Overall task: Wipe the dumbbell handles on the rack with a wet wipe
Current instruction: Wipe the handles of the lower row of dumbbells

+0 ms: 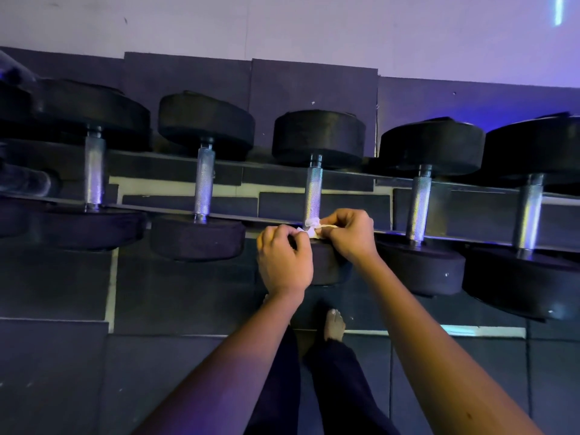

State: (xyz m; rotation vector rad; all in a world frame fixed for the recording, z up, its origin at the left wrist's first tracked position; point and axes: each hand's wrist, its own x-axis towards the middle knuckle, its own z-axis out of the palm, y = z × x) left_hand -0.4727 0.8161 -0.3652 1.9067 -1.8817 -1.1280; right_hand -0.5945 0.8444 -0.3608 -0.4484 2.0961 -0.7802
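Several black dumbbells lie side by side on a low rack [175, 161], each with a knurled steel handle. The middle dumbbell's handle [314, 191] runs down toward my hands. A small white wet wipe [311, 227] is bunched at the near end of that handle. My left hand [284, 259] pinches the wipe's left edge with curled fingers. From the right, my right hand [351, 235] pinches the same wipe. Both hands hover over the middle dumbbell's near weight [329, 265], which they partly hide.
Neighbouring handles stand left [204, 180] and right [419, 205] of the middle one, with more at the far left [94, 171] and far right [530, 211]. Dark rubber floor tiles [62, 372] lie below. My bare foot [335, 324] stands near the rack. A pale wall [282, 26] is behind.
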